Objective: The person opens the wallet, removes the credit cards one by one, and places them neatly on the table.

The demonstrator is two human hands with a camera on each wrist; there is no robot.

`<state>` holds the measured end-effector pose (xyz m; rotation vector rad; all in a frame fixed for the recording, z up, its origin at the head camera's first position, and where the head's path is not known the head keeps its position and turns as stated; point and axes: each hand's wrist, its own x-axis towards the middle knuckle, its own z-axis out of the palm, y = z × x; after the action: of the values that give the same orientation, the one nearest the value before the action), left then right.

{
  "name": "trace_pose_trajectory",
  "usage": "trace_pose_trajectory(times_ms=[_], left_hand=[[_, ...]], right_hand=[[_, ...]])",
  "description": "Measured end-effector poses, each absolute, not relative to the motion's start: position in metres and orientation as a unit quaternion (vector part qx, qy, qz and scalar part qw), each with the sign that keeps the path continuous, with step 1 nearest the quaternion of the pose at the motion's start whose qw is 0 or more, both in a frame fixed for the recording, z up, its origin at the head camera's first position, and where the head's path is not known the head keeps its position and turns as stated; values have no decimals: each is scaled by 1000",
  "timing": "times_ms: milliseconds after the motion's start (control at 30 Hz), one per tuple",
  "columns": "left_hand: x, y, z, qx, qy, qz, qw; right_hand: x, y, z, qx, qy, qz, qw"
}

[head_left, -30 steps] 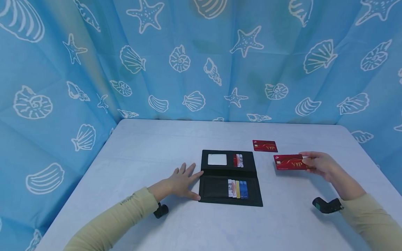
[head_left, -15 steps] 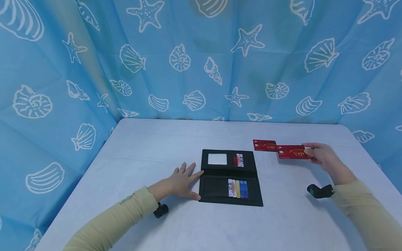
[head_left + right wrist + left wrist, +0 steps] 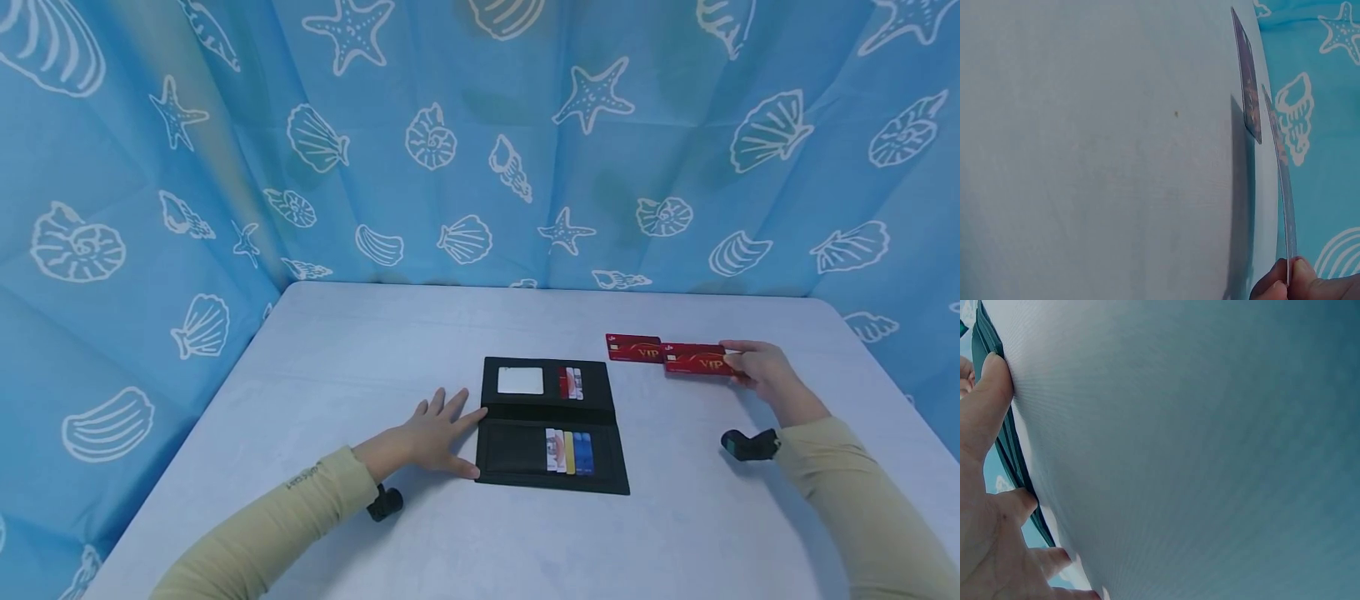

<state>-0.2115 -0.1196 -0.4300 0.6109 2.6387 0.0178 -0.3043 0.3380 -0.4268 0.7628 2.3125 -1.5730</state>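
Note:
My right hand (image 3: 765, 375) pinches a red VIP card (image 3: 693, 359) by its right end. In the right wrist view this card (image 3: 1284, 169) is seen edge-on, above the table with its shadow below. A second red VIP card (image 3: 633, 348) lies flat just left of it; in the head view their ends nearly meet or overlap. My left hand (image 3: 431, 437) is spread on the table, thumb and a finger touching the left edge of an open black wallet (image 3: 517, 450). Several cards (image 3: 568, 452) show in the wallet's lower half, others (image 3: 570, 383) in its upper half.
A white table (image 3: 375, 333) bears everything, with a blue shell-patterned curtain (image 3: 465, 150) behind it and to the left. A small black camera hangs at each wrist, the left (image 3: 386, 503) and the right (image 3: 748, 445).
My right hand has carried the card toward the back of the table, from in front of the lying card to right beside it. The left hand and the wallet have not moved.

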Motion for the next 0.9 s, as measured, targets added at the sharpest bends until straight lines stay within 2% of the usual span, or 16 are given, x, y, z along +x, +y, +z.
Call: trace_pose_trajectory(times_ms=[900], left_hand=[[-211,-120,-429,217,953,5,209]], right_hand=[[-328,337,-434,297,824,-475,89]])
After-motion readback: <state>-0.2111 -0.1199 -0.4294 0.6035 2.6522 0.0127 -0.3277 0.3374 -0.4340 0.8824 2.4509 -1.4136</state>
